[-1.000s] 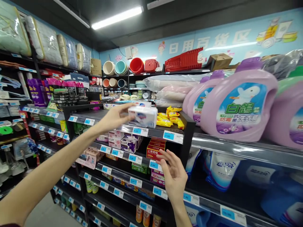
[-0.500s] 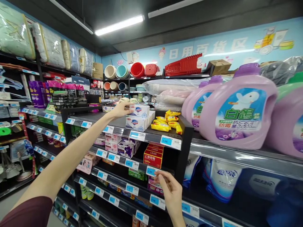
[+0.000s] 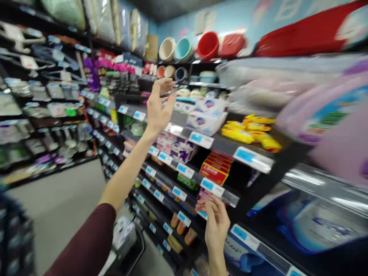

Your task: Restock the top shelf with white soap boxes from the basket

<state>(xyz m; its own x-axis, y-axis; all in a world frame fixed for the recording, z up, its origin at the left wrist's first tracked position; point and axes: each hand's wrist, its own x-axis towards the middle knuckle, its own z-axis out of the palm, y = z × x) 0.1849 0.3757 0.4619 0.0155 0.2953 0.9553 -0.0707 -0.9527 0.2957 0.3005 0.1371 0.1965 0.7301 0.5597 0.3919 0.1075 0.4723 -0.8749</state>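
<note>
My left hand (image 3: 158, 105) is raised in front of the top shelf, fingers up and apart, holding nothing. Just right of it lie stacked white soap packs (image 3: 206, 115) on the black shelf (image 3: 218, 143). My right hand (image 3: 215, 222) is lower, near the blue price tags (image 3: 209, 186) on the shelf rail, fingers loosely curled with nothing visible in them. Yellow soap bars (image 3: 247, 132) lie right of the white packs. The picture is smeared by motion.
Red boxes (image 3: 217, 168) and purple soap boxes (image 3: 182, 149) sit on the shelf below. Large pink detergent jugs (image 3: 324, 111) stand at the right. Coloured basins (image 3: 189, 48) line the far top shelf. A basket with white packs (image 3: 126, 235) sits low beside me. Grey aisle floor (image 3: 66, 203) lies to the left.
My left hand set the white soap pack on the stack, let go and pulled back upward, now empty. The view swung down and left. My right hand stayed by the price tags.
</note>
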